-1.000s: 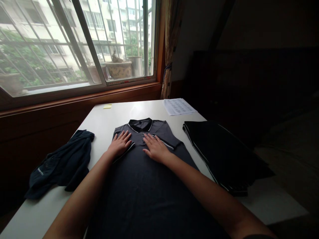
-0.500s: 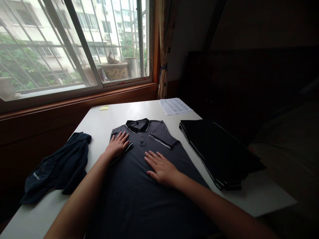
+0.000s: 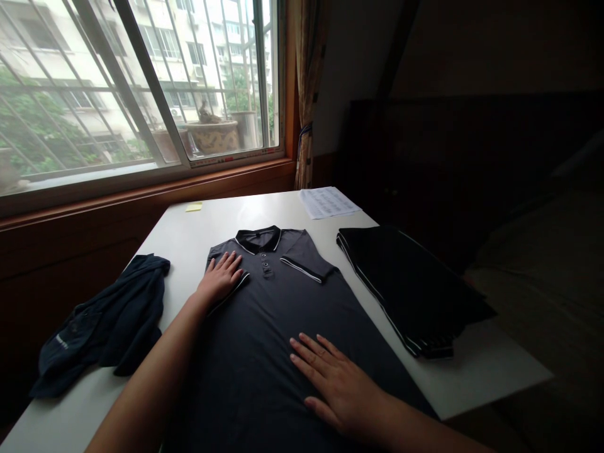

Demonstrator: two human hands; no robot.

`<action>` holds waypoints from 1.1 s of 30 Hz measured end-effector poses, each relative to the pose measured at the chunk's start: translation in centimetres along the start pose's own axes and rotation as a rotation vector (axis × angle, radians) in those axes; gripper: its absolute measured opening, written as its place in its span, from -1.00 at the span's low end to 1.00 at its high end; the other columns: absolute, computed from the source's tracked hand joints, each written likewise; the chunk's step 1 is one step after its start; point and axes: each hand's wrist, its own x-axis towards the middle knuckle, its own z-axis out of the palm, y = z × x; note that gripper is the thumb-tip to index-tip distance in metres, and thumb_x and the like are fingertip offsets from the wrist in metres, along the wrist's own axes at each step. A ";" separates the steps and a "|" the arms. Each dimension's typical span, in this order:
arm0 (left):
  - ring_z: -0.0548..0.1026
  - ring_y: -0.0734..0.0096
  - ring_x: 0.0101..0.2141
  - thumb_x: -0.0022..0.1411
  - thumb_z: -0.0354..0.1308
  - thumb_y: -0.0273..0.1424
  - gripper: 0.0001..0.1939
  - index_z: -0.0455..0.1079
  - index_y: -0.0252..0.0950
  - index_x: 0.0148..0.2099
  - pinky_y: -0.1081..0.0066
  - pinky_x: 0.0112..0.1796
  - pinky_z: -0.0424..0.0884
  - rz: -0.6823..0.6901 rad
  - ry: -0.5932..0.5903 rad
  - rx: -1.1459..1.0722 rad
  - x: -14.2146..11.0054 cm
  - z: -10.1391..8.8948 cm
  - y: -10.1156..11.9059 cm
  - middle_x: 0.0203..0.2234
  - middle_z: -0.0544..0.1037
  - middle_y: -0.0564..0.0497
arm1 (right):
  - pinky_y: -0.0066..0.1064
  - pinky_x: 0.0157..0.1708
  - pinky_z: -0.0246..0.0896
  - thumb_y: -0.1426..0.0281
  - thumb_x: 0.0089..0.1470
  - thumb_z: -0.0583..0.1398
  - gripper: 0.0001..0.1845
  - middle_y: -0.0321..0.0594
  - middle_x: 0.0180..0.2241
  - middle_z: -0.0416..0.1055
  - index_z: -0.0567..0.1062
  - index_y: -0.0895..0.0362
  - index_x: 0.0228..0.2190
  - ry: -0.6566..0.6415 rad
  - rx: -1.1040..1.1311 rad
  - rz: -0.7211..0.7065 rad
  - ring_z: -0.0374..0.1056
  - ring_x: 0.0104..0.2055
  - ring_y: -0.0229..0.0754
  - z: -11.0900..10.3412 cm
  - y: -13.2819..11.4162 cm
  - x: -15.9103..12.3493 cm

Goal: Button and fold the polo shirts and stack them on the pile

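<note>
A dark grey polo shirt (image 3: 268, 314) lies front up on the white table, its black collar pointing away from me and its short sleeves folded in over the chest. My left hand (image 3: 220, 275) rests open on the left sleeve near the shoulder, fingers stretched out. Lower on the shirt's body, to the right, my right hand (image 3: 337, 382) lies flat with fingers extended. Neither hand grips the cloth. Slight creases run across the middle of the shirt. Its bottom hem is out of sight near the lower edge of the view.
A crumpled dark navy garment (image 3: 101, 324) lies on the left of the white table (image 3: 221, 211). Folded black garments with white edging (image 3: 406, 283) lie on the right. Printed papers (image 3: 329, 202) and a yellow sticky note (image 3: 194, 206) lie at the far edge, below a barred window.
My right hand has slid down the shirt, toward me and to the right. My left hand stays on the sleeve. The whole view has shifted slightly.
</note>
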 end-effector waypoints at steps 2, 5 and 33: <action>-0.20 0.10 0.42 0.47 -0.35 -0.03 -0.35 -0.13 -0.15 0.49 -0.09 0.32 -0.20 0.004 0.003 0.002 0.0 -0.1 0.0 0.45 -0.16 0.03 | -0.07 0.42 -0.25 0.14 0.34 0.06 -0.29 -0.22 0.44 -0.19 -0.02 -0.01 0.40 0.040 -0.032 0.001 -0.20 0.46 -0.05 -0.9 1.3 0.4; -0.20 0.09 0.42 0.48 -0.34 -0.04 -0.35 -0.13 -0.15 0.48 -0.09 0.32 -0.20 0.008 0.009 0.000 0.0 -0.1 0.1 0.45 -0.16 0.03 | -0.08 0.40 -0.15 0.15 0.36 0.00 -0.35 -0.13 0.42 -0.06 0.07 0.08 0.37 0.207 -0.148 0.155 -0.10 0.44 -0.07 -2.2 5.2 1.7; 0.38 0.14 0.12 0.35 0.10 -0.06 -0.47 0.31 -0.16 0.26 0.18 0.10 0.35 0.592 0.293 -0.177 3.2 -2.0 20.4 0.13 0.47 -0.09 | -0.04 0.19 0.08 0.11 0.31 0.04 -0.44 -0.05 0.30 0.22 0.36 0.09 0.23 0.435 -0.534 0.595 0.17 0.20 0.12 -3.1 12.8 3.4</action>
